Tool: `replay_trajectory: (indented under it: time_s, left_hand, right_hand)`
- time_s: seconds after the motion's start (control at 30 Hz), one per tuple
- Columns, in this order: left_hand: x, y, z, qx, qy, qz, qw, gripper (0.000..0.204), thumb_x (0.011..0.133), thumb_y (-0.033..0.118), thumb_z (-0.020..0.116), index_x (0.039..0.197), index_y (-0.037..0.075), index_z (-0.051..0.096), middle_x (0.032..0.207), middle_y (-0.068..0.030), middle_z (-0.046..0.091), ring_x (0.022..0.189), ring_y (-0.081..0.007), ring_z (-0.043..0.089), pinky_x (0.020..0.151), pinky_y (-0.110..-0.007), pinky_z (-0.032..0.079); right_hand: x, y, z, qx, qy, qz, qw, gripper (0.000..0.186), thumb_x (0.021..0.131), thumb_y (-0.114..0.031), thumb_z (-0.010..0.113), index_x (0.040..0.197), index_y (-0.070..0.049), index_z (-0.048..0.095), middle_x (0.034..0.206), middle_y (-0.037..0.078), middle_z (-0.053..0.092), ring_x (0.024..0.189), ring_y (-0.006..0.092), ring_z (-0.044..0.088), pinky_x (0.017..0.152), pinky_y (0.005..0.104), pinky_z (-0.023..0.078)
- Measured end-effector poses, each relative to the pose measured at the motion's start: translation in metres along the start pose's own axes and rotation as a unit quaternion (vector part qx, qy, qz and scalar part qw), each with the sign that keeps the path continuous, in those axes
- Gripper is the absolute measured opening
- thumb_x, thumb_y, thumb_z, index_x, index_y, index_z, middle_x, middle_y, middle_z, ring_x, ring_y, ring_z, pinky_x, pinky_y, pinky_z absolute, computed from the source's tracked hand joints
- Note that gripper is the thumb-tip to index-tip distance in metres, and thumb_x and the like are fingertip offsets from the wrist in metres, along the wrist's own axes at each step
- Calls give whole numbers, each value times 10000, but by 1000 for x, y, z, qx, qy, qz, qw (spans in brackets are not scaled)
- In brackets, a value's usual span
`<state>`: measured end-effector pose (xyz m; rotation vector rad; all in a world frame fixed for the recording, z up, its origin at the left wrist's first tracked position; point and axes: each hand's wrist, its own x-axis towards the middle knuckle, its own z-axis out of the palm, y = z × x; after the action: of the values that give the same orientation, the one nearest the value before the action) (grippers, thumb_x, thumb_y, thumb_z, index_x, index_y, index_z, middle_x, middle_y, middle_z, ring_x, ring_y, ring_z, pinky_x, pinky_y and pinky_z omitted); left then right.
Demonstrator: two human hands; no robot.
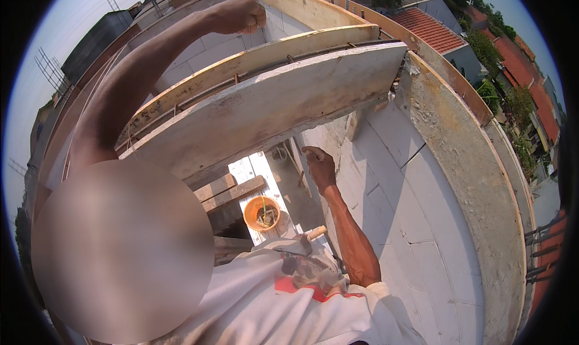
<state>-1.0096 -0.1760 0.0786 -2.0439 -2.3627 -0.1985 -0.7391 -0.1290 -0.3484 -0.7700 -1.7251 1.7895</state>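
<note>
My left hand [241, 15] reaches far out over the top of the formwork, its fingers curled closed. A thin line seems to hang below it, too fine to name. Lower down, my right hand [319, 168] is held beside the near face of a concrete-stained board [271, 104], close to the block wall. Its fingers are bent in, and whatever they hold, if anything, is hidden. Behind that board runs a second, yellowish board [259, 57], with steel bars showing in the gap between the two.
White block wall [416, 206] rises on the right, topped by a curved formwork board [476, 164]. Below me an orange bucket [263, 215] with things inside stands on a white plank [253, 168], next to wooden beams [234, 193]. A wooden handle [316, 232] shows near my waist. Tiled roofs [427, 30] lie beyond.
</note>
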Motion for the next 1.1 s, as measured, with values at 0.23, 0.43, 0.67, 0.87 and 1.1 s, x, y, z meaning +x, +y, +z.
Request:
replay_trajectory:
  time_s: [0.23,0.43,0.67,0.87,1.1]
  left_hand:
    - [-44,38,15,90,70,110,987,213,1012,22,660,1192,-12,767,1111,-215,809,1002,-330,809,879,-421,655]
    - [-86,85,44,153,126,119,973,385,952,-100,610,1292,25,740,1191,-222,778,1040,-372,783,887,-447,655]
    - [-94,82,51,103,170,67,978,406,880,-168,634,1222,-18,792,1282,-224,761,1142,-364,770,981,-427,644]
    - [-88,65,18,125,139,98,977,397,884,-187,622,1196,-15,798,1257,-215,772,1148,-356,767,1010,-432,635]
    - [-86,64,22,137,119,120,976,410,877,-214,599,1171,-17,805,1235,-212,781,1158,-348,763,1030,-434,627]
  right_hand:
    - [-59,-87,-8,-45,-48,-82,994,304,1077,-223,634,1245,-15,779,834,-7,653,746,78,544,697,272,463]
    - [-48,-131,-25,-183,-57,-139,972,292,1037,-209,637,1166,-6,802,1014,120,795,901,167,692,849,338,541]
    - [-55,-98,-33,-261,-66,-182,946,284,1037,-175,607,1192,-28,793,1050,185,801,874,209,715,843,373,558]
    - [-117,-29,-49,-244,-63,-119,960,277,1041,-186,615,1184,-29,791,946,129,778,753,165,641,738,341,531]
    - [-186,-43,-90,-216,-25,-78,973,273,1066,-209,642,1242,-43,767,1031,177,804,897,240,762,850,370,570]
